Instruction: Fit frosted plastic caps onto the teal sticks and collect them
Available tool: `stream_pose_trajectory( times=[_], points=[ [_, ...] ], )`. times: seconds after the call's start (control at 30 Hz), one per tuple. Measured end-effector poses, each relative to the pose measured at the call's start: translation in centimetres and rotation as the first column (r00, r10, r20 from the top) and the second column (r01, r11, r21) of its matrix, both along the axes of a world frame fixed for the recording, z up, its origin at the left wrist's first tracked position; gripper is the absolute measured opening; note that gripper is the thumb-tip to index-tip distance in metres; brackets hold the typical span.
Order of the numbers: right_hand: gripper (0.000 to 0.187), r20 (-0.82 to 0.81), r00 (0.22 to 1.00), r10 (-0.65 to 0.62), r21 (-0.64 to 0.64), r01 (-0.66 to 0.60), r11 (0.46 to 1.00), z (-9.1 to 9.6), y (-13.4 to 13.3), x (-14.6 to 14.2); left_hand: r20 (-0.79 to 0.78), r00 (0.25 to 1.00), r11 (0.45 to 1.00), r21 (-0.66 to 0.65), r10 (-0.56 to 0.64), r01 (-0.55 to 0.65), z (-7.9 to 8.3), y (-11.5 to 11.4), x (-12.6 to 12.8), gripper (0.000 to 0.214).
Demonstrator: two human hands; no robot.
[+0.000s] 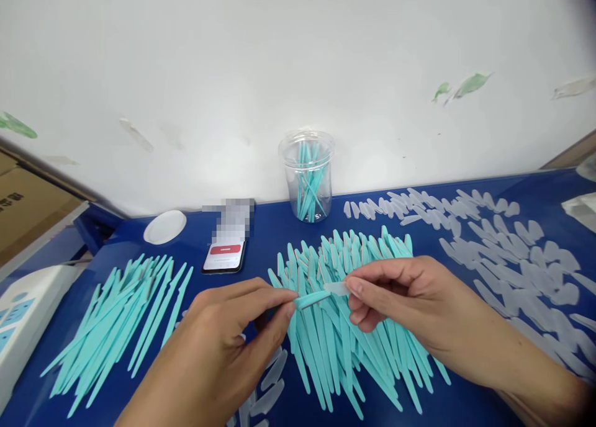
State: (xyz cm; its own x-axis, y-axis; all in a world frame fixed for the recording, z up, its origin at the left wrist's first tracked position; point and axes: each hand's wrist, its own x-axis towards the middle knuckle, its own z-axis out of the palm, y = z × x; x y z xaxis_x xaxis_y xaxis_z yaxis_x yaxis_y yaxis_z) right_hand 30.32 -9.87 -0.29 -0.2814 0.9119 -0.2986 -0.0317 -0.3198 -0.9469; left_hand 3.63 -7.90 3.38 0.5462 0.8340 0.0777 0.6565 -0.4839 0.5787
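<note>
Between the thumb and forefinger of my left hand point(233, 343) is a turquoise eyebrow razor point(313, 300), lying nearly level. My right hand point(410, 296) pinches a small translucent blade cap point(336, 288) at the razor's right-hand tip. Cap and tip meet or overlap; whether the cap is seated over the blade I cannot tell. Beneath both hands spreads a large pile of turquoise razors point(326, 352), their blade ends pointing away from me. Several loose translucent caps point(270, 397) lie beside and partly under my left hand.
More caps point(512, 247) are scattered over the right of the blue table point(186, 241). A second razor pile point(107, 328) lies left, near a white device point(32, 321). Against the wall stand a clear jar point(287, 160) holding razors, a phone point(226, 257) and a white lid point(165, 226).
</note>
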Motion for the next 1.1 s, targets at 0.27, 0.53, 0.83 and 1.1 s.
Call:
stream_pose_trajectory(
  times=[0.27,0.53,0.83,1.1],
  points=[
    [0.013,0.013,0.999,0.041,-0.039,-0.040,0.998,0.2,0.1,-0.1,-0.032,0.999,1.000,-0.028,0.002,-0.003,0.4,0.0,-0.1,0.021],
    [0.013,0.002,0.997,0.080,-0.057,-0.080,0.995,0.2,0.0,0.1,-0.059,0.998,0.999,-0.028,-0.026,0.024,0.1,0.0,-0.4,0.022],
    [0.016,0.147,0.977,0.155,-0.081,-0.144,0.986,0.9,-0.2,-0.9,0.020,0.999,0.987,-0.156,-0.026,0.028,0.1,-0.9,1.6,0.018],
    [0.021,0.163,0.974,0.156,-0.034,-0.153,0.988,1.1,-0.6,-0.9,0.034,0.999,0.962,-0.273,0.018,-0.008,0.0,-0.7,1.7,0.023]
  ],
)
